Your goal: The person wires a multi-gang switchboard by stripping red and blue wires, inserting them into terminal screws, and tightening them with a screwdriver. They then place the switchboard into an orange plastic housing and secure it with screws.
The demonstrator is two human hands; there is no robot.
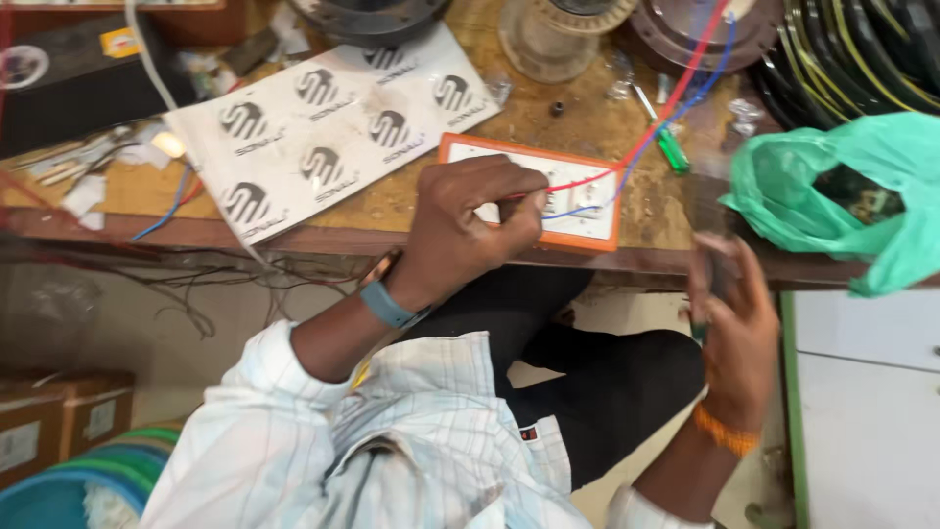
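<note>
Fingers [519, 211] of the left hand [465, 230] pinch together on a thin red wire [646, 137] over the orange-rimmed white switch plate [534, 191], flat near the worn wooden worktop [392, 201] edge; the right hand [734, 333], below and right of the plate, curls shut on a dark blurred object [720, 274]; crinkled green plastic bag [842, 196] crowds the plate's right side.

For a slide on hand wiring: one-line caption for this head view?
Left hand pinches a red wire at an orange-rimmed switch plate; right hand holds a blurred dark tool.
</note>
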